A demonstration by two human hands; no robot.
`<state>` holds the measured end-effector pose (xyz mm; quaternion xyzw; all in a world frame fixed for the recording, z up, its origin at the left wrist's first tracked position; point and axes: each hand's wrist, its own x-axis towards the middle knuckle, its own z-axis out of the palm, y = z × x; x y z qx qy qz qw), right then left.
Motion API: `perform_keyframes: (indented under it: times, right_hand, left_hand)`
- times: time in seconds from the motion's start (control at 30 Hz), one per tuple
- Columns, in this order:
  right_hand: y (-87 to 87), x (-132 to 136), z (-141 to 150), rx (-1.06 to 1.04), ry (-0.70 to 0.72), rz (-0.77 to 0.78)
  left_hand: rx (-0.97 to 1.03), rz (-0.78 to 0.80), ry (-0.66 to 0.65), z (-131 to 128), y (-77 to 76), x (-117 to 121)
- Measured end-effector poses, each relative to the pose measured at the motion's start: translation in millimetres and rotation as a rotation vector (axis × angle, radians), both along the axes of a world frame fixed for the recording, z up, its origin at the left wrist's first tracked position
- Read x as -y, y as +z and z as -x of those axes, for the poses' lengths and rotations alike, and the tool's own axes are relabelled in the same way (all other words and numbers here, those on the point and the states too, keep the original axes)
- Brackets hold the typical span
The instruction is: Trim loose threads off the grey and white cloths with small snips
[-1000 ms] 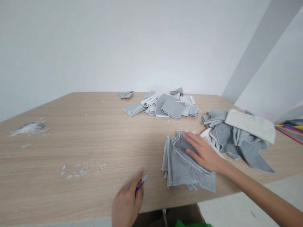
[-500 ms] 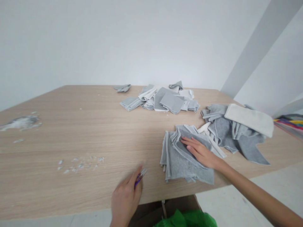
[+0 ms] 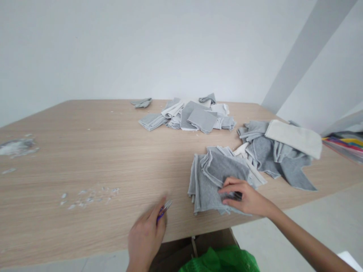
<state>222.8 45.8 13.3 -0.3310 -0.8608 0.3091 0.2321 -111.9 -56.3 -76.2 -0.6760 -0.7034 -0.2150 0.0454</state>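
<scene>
My left hand (image 3: 147,230) rests at the table's front edge, closed around small thread snips (image 3: 162,212) with purple handles; their metal tips point away to the right. To the right lies a messy stack of grey cloths (image 3: 208,189) with pale edges. Over the near right part of that stack is my right hand (image 3: 241,194), its fingers bent and the thumb apart from them. The fingertips are at the top cloth's surface, and I see no cloth gripped between them.
A loose heap of grey and cream cloths (image 3: 295,139) lies at the right. Folded cloths (image 3: 202,119) are piled at the back. Thread scraps (image 3: 90,197) and a lint pile (image 3: 18,147) sit on the left. A green bag or fabric (image 3: 221,260) is below the table edge.
My right hand has drawn back toward me across the cloth stack, from lying flat to bent fingers. The left hand still holds the snips. The view has shifted slightly.
</scene>
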Motion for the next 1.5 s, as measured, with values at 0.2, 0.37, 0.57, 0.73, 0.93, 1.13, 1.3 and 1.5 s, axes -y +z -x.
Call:
perform_keyframes:
  times: [0.2, 0.37, 0.57, 0.73, 0.93, 1.13, 1.3, 1.5]
  right_hand:
    - [-9.1, 0.9, -4.5, 0.016, 0.038, -0.056]
    - [-17.6, 3.7, -3.3, 0.026, 0.024, -0.143]
    - [-20.9, 7.9, 2.4, 0.099, 0.032, -0.271]
    - [-22.6, 11.4, 4.7, 0.206, 0.035, -0.352]
    - [-17.5, 18.0, 8.8, 0.122, 0.006, -0.275]
    - [8.1, 25.0, 3.7, -0.21, -0.296, -0.19]
    - [33.1, 35.1, 37.9, -0.291, -0.335, -0.234]
    - [35.0, 35.5, 150.5, -0.275, 0.031, -0.197]
  left_hand:
    - [0.0, -0.017, 0.005, 0.6, -1.7, 0.1]
    - [-0.008, -0.024, 0.005, -0.2, 1.1, -0.9]
    - [-0.001, -0.029, -0.001, -0.2, -0.6, -0.6]
    - [-0.011, -0.036, -0.009, -0.5, -0.1, -1.1]
    - [-0.015, -0.039, 0.007, -1.1, 0.2, -1.4]
    - [-0.028, -0.049, -0.001, -0.7, -0.1, -1.3]
    - [-0.042, -0.08, -0.018, -1.5, 2.4, -2.7]
    - [-0.097, -0.041, -0.043, 2.9, -0.4, -2.0]
